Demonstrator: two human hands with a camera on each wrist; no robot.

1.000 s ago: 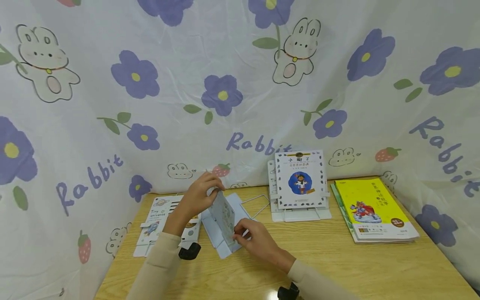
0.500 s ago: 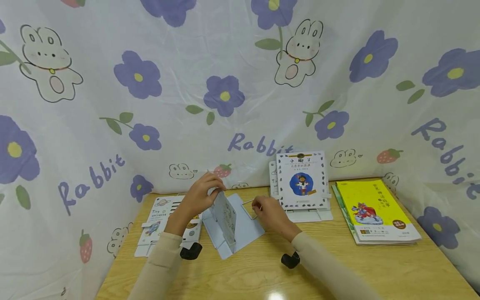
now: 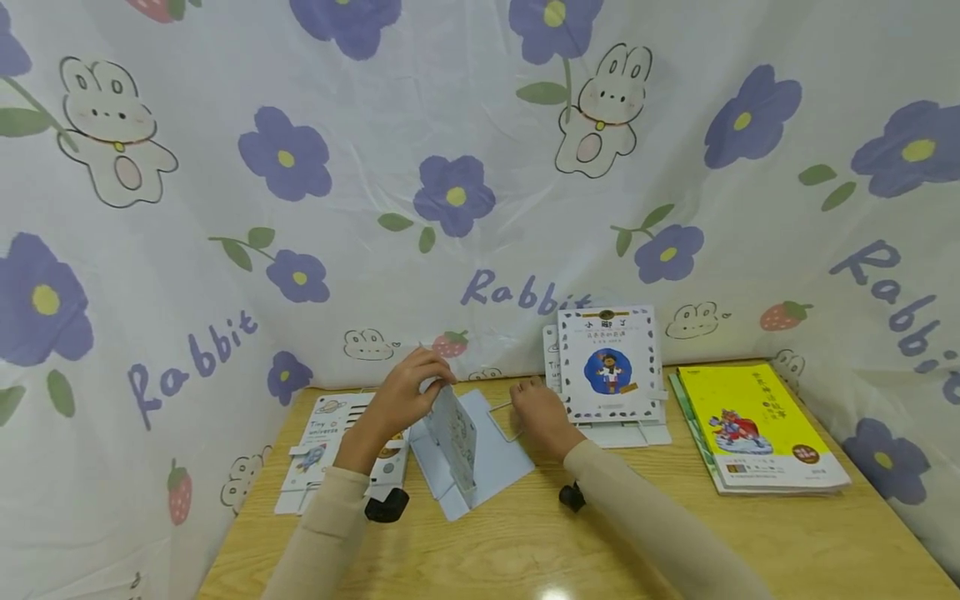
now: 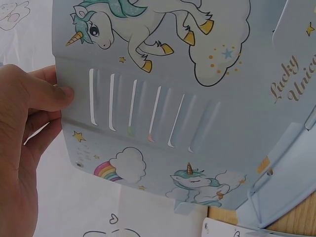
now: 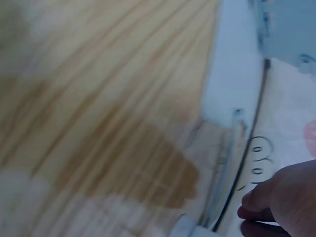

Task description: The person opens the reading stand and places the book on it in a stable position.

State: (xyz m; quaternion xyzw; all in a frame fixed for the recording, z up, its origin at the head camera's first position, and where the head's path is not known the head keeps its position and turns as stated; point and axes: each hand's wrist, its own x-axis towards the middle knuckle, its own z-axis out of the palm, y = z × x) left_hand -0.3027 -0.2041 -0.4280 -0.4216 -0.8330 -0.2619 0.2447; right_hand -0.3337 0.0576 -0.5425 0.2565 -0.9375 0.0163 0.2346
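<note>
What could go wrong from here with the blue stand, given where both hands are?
Two risks, as I judge it. The raised unicorn panel is gripped near its edge by the left hand alone; if that slips, it could drop. The right hand is close beside the white book, so a stray nudge might knock it.

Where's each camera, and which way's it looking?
Head: on the head, looking forward and down at curtain and table; left hand, right hand, sleeves show.
Left wrist: on that wrist, facing the stand; left hand shows.
Right wrist: on that wrist, facing table and curtain; part of right hand shows.
Head and left wrist share the stand.
</note>
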